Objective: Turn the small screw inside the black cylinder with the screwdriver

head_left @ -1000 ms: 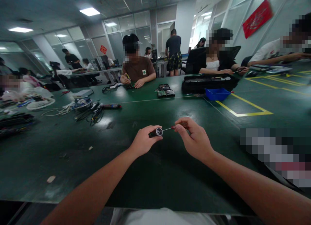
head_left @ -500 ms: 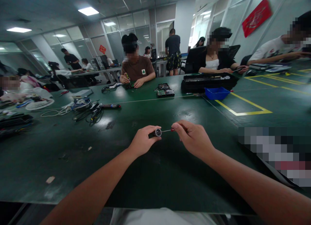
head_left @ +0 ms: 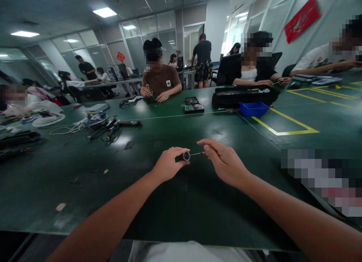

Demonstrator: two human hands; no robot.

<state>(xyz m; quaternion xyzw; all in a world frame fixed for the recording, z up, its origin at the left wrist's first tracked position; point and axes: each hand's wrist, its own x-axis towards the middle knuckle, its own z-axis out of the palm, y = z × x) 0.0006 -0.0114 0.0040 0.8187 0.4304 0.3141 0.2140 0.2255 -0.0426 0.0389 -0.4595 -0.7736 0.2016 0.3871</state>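
Observation:
My left hand (head_left: 169, 164) is closed around a small dark cylinder (head_left: 186, 156), whose round, pale-rimmed end faces me. From the right side of that cylinder a thin metal shaft runs to a screwdriver (head_left: 203, 153) with a red handle. My right hand (head_left: 224, 160) has this handle at its thumb and lower fingers, while the forefinger is stretched out above it. Most of the handle is hidden by the hand. Where the screwdriver tip meets the cylinder is too small to make out. Both hands are above the green table (head_left: 175, 213).
Cables (head_left: 106, 131) and a dark rod-shaped tool (head_left: 130, 123) lie to the left. Further off are a circuit-board device (head_left: 194, 105), a long black casing (head_left: 243, 96) and a blue tray (head_left: 254, 109). Across the table a person (head_left: 161, 79) handles a yellow-and-black tool.
My right forefinger has straightened and lifted off the screwdriver handle. The cylinder's end has turned slightly in my left hand. The whole view has shifted a little.

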